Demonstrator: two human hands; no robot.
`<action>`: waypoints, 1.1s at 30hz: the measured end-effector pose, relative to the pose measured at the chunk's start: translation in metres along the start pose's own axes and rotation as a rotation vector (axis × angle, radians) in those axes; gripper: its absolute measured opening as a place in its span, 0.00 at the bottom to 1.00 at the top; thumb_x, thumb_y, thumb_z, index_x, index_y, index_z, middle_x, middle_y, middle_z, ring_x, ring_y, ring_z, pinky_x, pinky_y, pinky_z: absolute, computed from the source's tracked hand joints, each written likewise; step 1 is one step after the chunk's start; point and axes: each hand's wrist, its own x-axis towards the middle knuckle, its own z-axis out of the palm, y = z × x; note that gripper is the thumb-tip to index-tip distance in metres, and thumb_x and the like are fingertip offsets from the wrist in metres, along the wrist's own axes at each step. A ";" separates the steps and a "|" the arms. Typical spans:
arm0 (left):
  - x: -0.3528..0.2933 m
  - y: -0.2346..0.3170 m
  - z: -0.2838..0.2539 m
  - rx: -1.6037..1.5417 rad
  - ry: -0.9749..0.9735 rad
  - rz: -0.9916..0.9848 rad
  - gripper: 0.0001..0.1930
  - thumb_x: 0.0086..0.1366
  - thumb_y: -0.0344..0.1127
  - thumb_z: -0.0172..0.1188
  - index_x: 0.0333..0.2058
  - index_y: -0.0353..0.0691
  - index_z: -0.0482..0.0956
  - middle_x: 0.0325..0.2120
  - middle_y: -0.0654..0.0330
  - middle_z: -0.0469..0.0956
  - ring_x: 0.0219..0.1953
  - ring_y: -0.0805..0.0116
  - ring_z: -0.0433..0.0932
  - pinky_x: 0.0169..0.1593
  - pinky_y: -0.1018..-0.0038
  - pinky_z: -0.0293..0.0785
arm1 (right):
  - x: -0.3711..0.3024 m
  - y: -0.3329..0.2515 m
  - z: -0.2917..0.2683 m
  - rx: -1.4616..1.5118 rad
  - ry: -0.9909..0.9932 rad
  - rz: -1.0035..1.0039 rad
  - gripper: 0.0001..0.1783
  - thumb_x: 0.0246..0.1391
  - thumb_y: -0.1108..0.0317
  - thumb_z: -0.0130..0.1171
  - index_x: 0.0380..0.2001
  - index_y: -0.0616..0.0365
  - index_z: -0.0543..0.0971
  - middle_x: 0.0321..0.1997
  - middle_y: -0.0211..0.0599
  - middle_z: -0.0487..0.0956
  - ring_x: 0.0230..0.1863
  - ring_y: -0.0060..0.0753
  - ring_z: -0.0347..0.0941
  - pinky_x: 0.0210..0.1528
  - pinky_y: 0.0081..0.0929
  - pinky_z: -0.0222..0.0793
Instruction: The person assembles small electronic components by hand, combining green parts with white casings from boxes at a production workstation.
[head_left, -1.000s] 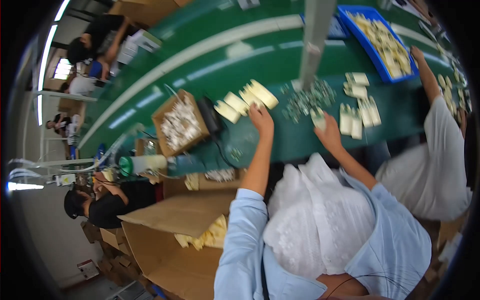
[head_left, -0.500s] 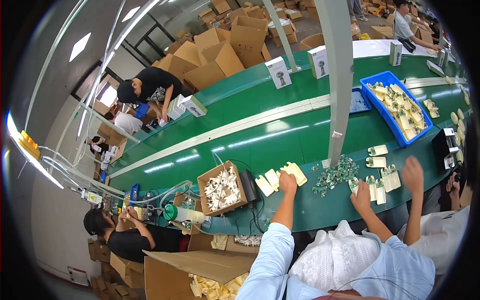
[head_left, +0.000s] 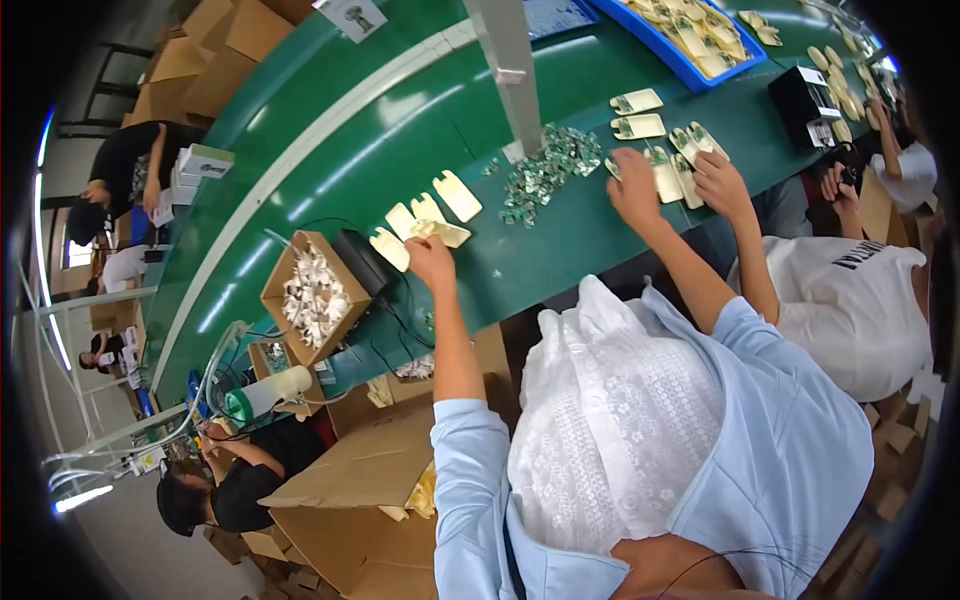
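My left hand (head_left: 431, 262) is closed, its fingertips pinching a cream plastic shell (head_left: 444, 236) at the bench's near side. Around it lie more cream shells (head_left: 457, 196), loosely grouped. My right hand (head_left: 637, 196) bends over the left end of a row of shells (head_left: 664, 178) fitted with green boards. Its fingers are curled, with a bit of green beside them; what they grip is hidden. Between my hands spreads a pile of small green circuit boards (head_left: 545, 175). Immediately right of my right hand, a co-worker's hand (head_left: 722, 187) rests over the same row.
A carton of white parts (head_left: 325, 345) and a black box (head_left: 362, 262) stand left of my left hand. A grey post (head_left: 510, 85) rises behind the boards. Far right are a blue bin (head_left: 690, 72) of shells and a black device (head_left: 800, 108). An open carton (head_left: 350, 470) sits below.
The view has turned, shifting the bench up and left. My left hand now pinches a shell set apart from the far one. The co-worker's raised hand has come down onto the row.
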 end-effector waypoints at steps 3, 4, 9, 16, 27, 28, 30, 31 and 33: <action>-0.025 -0.003 -0.013 -0.416 -0.027 -0.197 0.11 0.58 0.34 0.53 0.35 0.31 0.70 0.29 0.48 0.76 0.30 0.56 0.78 0.36 0.66 0.76 | 0.003 -0.019 0.020 0.278 -0.056 -0.094 0.19 0.45 0.76 0.55 0.44 0.57 0.74 0.48 0.44 0.71 0.52 0.50 0.65 0.55 0.43 0.61; -0.036 0.005 -0.017 -0.415 -0.039 -0.206 0.11 0.58 0.34 0.53 0.35 0.31 0.70 0.29 0.48 0.76 0.30 0.56 0.78 0.36 0.66 0.76 | 0.006 -0.024 0.026 0.270 -0.064 -0.086 0.19 0.45 0.76 0.55 0.44 0.57 0.74 0.48 0.44 0.71 0.52 0.50 0.65 0.55 0.43 0.61; -0.078 0.014 -0.033 -1.288 -0.282 -0.584 0.10 0.59 0.27 0.50 0.40 0.33 0.68 0.35 0.54 0.73 0.35 0.59 0.77 0.40 0.68 0.77 | 0.025 -0.037 0.057 0.226 -0.172 -0.186 0.16 0.49 0.74 0.54 0.44 0.56 0.75 0.47 0.42 0.72 0.50 0.48 0.67 0.53 0.40 0.63; -0.110 0.022 -0.030 -1.608 -0.571 -0.679 0.13 0.59 0.25 0.50 0.44 0.35 0.67 0.38 0.53 0.72 0.39 0.58 0.77 0.40 0.65 0.78 | 0.031 -0.036 0.050 0.141 -0.265 -0.294 0.11 0.49 0.72 0.56 0.39 0.57 0.78 0.43 0.39 0.74 0.47 0.44 0.69 0.50 0.37 0.65; -0.126 0.086 -0.048 -1.411 -0.802 -0.355 0.21 0.69 0.35 0.41 0.59 0.39 0.58 0.48 0.51 0.71 0.44 0.62 0.76 0.42 0.65 0.77 | 0.014 -0.137 -0.050 0.703 -0.362 -0.046 0.08 0.51 0.73 0.58 0.36 0.58 0.79 0.33 0.37 0.77 0.36 0.42 0.73 0.39 0.30 0.70; -0.129 0.089 -0.049 -1.411 -0.796 -0.361 0.21 0.69 0.35 0.41 0.59 0.39 0.58 0.48 0.51 0.71 0.44 0.62 0.76 0.42 0.65 0.77 | 0.010 -0.145 -0.057 0.713 -0.358 -0.085 0.08 0.50 0.74 0.58 0.36 0.58 0.79 0.34 0.37 0.77 0.37 0.41 0.73 0.39 0.30 0.70; -0.134 0.096 -0.047 -1.441 -0.770 -0.365 0.21 0.71 0.38 0.38 0.60 0.40 0.58 0.48 0.52 0.71 0.44 0.63 0.75 0.43 0.65 0.76 | 0.006 -0.153 -0.062 0.729 -0.344 -0.160 0.09 0.49 0.75 0.59 0.36 0.57 0.79 0.34 0.36 0.77 0.38 0.40 0.73 0.40 0.29 0.70; -0.137 0.099 -0.046 -1.457 -0.756 -0.365 0.21 0.71 0.39 0.36 0.60 0.40 0.58 0.49 0.53 0.71 0.44 0.63 0.75 0.43 0.64 0.76 | 0.005 -0.154 -0.059 0.728 -0.348 -0.159 0.09 0.49 0.75 0.59 0.36 0.57 0.79 0.34 0.36 0.77 0.38 0.40 0.73 0.40 0.29 0.70; -0.142 0.104 -0.041 -1.445 -0.704 -0.406 0.21 0.72 0.40 0.36 0.60 0.40 0.58 0.49 0.53 0.71 0.45 0.64 0.75 0.44 0.64 0.76 | 0.002 -0.154 -0.048 0.610 -0.244 -0.365 0.09 0.48 0.75 0.59 0.35 0.56 0.79 0.33 0.34 0.76 0.37 0.38 0.71 0.38 0.29 0.70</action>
